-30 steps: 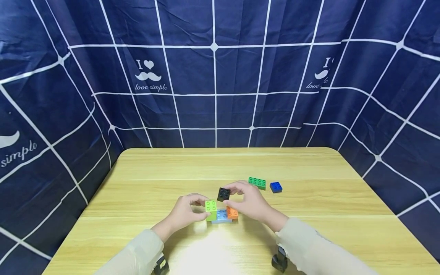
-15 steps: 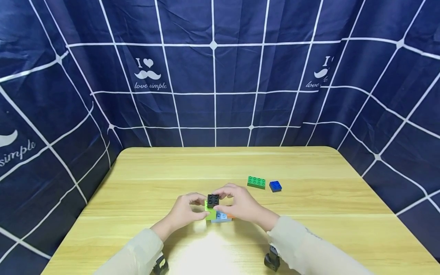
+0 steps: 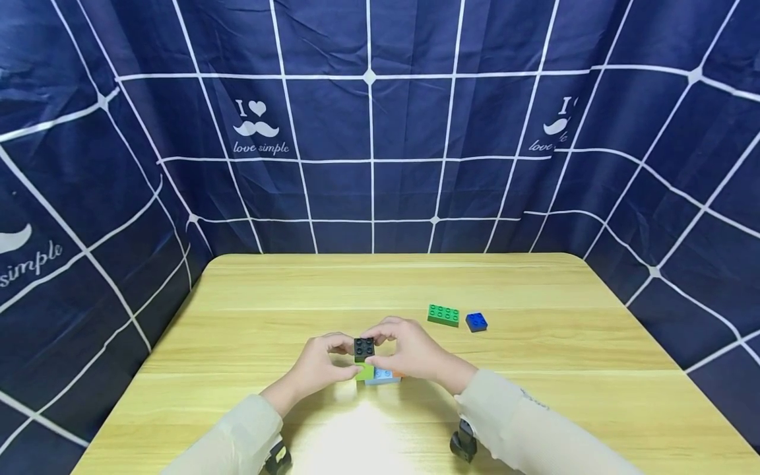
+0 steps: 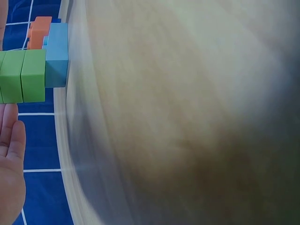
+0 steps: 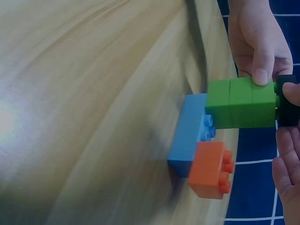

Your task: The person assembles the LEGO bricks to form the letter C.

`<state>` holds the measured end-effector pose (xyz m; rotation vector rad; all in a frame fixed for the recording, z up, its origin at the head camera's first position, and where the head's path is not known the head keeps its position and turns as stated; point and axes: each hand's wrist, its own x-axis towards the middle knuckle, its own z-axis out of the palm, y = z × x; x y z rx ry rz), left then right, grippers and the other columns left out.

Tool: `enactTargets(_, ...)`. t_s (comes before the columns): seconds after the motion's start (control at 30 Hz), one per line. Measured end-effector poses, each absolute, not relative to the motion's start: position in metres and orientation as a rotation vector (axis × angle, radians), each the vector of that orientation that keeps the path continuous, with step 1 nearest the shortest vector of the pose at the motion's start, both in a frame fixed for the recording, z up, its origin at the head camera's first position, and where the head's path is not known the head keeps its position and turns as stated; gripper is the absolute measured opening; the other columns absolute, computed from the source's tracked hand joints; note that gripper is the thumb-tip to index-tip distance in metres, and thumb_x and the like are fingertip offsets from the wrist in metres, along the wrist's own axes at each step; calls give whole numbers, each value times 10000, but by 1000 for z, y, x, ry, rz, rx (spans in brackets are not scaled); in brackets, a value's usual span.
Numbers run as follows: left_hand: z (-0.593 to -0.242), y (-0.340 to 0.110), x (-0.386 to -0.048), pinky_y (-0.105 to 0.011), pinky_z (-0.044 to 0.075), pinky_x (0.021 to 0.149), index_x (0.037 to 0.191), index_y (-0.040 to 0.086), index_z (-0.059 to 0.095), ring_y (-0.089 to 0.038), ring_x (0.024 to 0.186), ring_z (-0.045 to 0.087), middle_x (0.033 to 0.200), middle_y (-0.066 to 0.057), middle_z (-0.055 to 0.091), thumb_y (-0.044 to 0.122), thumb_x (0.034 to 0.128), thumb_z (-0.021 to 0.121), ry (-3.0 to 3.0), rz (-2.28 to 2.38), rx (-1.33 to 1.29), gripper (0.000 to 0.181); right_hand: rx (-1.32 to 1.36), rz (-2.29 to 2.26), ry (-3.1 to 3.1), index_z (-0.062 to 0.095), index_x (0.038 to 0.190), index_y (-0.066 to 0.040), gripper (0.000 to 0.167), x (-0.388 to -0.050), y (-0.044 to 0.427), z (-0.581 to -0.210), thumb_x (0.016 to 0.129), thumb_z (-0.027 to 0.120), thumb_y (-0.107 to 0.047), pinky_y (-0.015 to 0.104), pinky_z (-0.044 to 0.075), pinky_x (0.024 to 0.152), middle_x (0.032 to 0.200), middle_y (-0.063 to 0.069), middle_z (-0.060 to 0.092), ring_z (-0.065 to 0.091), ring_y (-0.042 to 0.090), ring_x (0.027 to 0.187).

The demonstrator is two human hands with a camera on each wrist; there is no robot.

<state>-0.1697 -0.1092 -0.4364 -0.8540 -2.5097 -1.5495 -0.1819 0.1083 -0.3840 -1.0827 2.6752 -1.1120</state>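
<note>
The right hand [image 3: 410, 349] pinches a black block [image 3: 364, 348] between thumb and fingers, right over the green stack [image 5: 241, 103], whose top studs show in a thin gap beneath it. The left hand [image 3: 323, 361] grips that stack, thumb on its near side. Both forearms reach in from below, wrists turned so the hands face each other. Below the fingers, the stack stands on one end of a light-blue block [image 5: 187, 129]; under the right hand, an orange block [image 5: 208, 169] sits on the other end. Beyond the right fingers, a long green block [image 3: 443, 315] and a dark blue block [image 3: 477, 322] lie on the counter [image 3: 285, 290]. A second ago the black block hung tilted farther right; the left hand has kept its place.
</note>
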Motion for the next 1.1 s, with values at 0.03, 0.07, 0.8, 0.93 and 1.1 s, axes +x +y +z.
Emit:
enactTargets(0.03,-437,-109,-170,-344,524,851,922,96,691,-132,884,622,927,44,669,90,754,799,-2510,-1549,-857,200,-1080,-1102,2675,698,1104,-148,315,-182,108,-383,801,777,-188,376,495,820,930,-110,605,591,130,892)
enactTargets(0.07,-437,-109,-170,-341,524,852,919,95,690,-128,885,621,930,41,671,89,754,798,-2510,-1547,-861,197,-1080,-1095,2675,702,1095,-146,314,-182,108,-382,794,781,-185,370,495,810,924,-106,608,592,136,886)
enactTargets(0.8,-430,-110,-170,-373,510,872,1142,73,656,-205,947,617,974,21,676,139,763,809,-2435,-1676,-808,414,-1032,-1092,2712,717,1078,-113,352,-182,107,-384,746,820,-170,363,540,757,902,-75,636,605,89,830)
enactTargets(0.93,-426,-107,-168,-379,511,867,1106,58,672,-202,930,617,966,-4,688,93,760,804,-2436,-1678,-795,372,-1011,-1107,2712,711,1068,-124,345,-182,107,-386,745,822,-170,375,529,815,917,-87,651,618,97,835)
enactTargets(1.1,-407,-103,-156,-469,503,872,1065,-8,668,-280,932,619,975,-99,691,1,759,776,-2445,-1683,-806,324,-960,-1197,2690,689,1052,-162,335,-182,110,-393,748,826,-194,367,520,837,907,-116,657,633,113,847)
